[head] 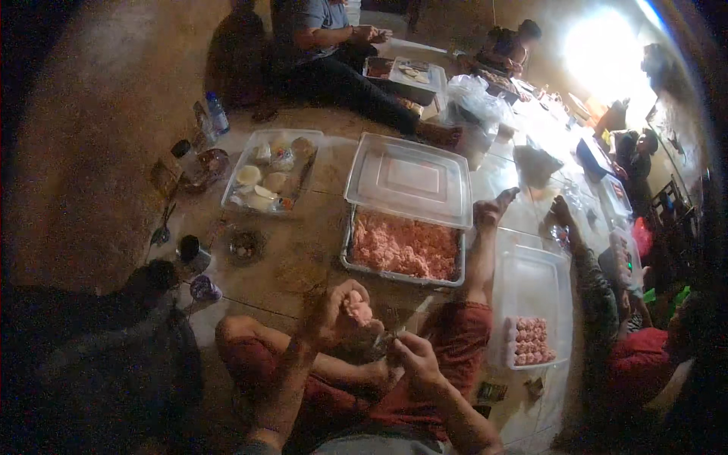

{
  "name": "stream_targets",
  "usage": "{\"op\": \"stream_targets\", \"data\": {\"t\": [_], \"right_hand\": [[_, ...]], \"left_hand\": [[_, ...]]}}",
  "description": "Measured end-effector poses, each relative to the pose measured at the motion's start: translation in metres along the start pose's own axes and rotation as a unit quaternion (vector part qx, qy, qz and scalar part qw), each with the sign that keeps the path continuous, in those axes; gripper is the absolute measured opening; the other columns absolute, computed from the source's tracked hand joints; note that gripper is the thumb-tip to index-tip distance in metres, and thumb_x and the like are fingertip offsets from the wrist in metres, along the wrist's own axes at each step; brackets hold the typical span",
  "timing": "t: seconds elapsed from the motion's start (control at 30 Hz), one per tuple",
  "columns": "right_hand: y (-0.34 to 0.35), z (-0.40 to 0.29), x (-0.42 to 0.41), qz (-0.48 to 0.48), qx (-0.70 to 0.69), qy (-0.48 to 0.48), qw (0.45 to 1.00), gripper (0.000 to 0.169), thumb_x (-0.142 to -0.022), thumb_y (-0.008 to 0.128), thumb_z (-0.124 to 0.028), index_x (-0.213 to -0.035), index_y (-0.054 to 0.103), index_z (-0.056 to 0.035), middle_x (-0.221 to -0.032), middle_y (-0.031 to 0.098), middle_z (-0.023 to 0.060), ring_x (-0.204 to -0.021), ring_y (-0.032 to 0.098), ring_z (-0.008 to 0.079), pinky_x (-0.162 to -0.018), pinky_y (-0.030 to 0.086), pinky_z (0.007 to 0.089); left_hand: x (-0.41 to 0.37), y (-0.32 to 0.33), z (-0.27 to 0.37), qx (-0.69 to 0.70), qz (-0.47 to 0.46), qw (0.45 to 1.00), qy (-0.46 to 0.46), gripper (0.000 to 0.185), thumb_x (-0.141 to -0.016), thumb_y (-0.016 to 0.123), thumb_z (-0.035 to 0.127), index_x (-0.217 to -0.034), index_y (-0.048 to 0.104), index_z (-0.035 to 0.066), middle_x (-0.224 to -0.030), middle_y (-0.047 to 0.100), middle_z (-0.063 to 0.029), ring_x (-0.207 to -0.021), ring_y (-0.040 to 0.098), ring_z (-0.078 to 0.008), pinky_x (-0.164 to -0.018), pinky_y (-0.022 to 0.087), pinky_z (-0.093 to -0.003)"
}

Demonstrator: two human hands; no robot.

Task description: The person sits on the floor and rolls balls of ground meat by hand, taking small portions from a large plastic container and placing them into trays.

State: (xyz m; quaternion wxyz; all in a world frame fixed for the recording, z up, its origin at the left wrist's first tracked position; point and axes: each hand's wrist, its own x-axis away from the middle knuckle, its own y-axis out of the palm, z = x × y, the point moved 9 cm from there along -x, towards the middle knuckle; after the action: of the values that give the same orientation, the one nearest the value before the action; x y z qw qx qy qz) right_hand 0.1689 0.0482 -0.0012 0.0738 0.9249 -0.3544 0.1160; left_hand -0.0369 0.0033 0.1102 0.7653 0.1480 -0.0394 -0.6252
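Note:
My left hand [335,313] holds a lump of pink minced filling [358,310] in its curved palm, above my crossed legs. Lower and to the right, my right hand [418,352] pinches a small, thin item between thumb and fingers, too blurred to name. In front of me stands a plastic tub of pink minced filling [404,244], its clear plastic lid [406,176] lying over the far part. On the right, rows of small filled pieces [532,341] sit at the near end of a clear plastic tray [532,284].
A clear tray [227,193] with wrapped round items lies ahead left. Near it are a capped jar [185,153], a water bottle [217,114], a dark cup [193,253] and a glass bowl [245,245]. Several people sit around with more tubs; a neighbour's bare foot rests near the right tray.

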Motion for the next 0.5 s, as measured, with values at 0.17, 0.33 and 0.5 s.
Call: {"op": "stream_targets", "data": {"t": [0.17,0.33,0.5], "right_hand": [[0.026,-0.019,0.005,0.04,0.014,-0.118,0.992,0.021,-0.098,0.054,-0.014,-0.11,0.063,0.0012,-0.102,0.065,0.0098,-0.091,0.06,0.0146,-0.077,0.049,0.0296],[0.039,-0.052,-0.024,0.065,-0.072,-0.065,0.993,0.025,-0.088,0.058,-0.003,-0.113,0.06,0.0018,-0.109,0.063,0.0116,-0.102,0.061,0.024,-0.089,0.048,0.0347],[0.017,-0.158,0.021,0.132,0.217,-0.202,0.946,0.02,-0.088,0.058,-0.002,-0.108,0.063,-0.0031,-0.092,0.061,0.0146,-0.083,0.065,0.029,-0.074,0.052,0.0357]], "left_hand": [[0.001,-0.005,-0.009,-0.079,0.068,0.992,-0.074,0.029,-0.088,0.067,0.029,-0.099,0.058,0.004,-0.074,0.051,0.0023,-0.066,0.051,-0.0119,-0.064,0.048,-0.0305],[-0.002,0.028,0.017,-0.333,0.09,0.937,0.051,0.046,-0.076,0.078,0.04,-0.097,0.06,0.002,-0.079,0.058,-0.0021,-0.069,0.056,-0.0156,-0.065,0.049,-0.0316],[0.0,-0.007,0.012,-0.263,0.129,0.955,0.046,0.036,-0.073,0.081,0.028,-0.094,0.063,0.007,-0.081,0.063,-0.0063,-0.069,0.06,-0.0147,-0.061,0.049,-0.0308]]}}
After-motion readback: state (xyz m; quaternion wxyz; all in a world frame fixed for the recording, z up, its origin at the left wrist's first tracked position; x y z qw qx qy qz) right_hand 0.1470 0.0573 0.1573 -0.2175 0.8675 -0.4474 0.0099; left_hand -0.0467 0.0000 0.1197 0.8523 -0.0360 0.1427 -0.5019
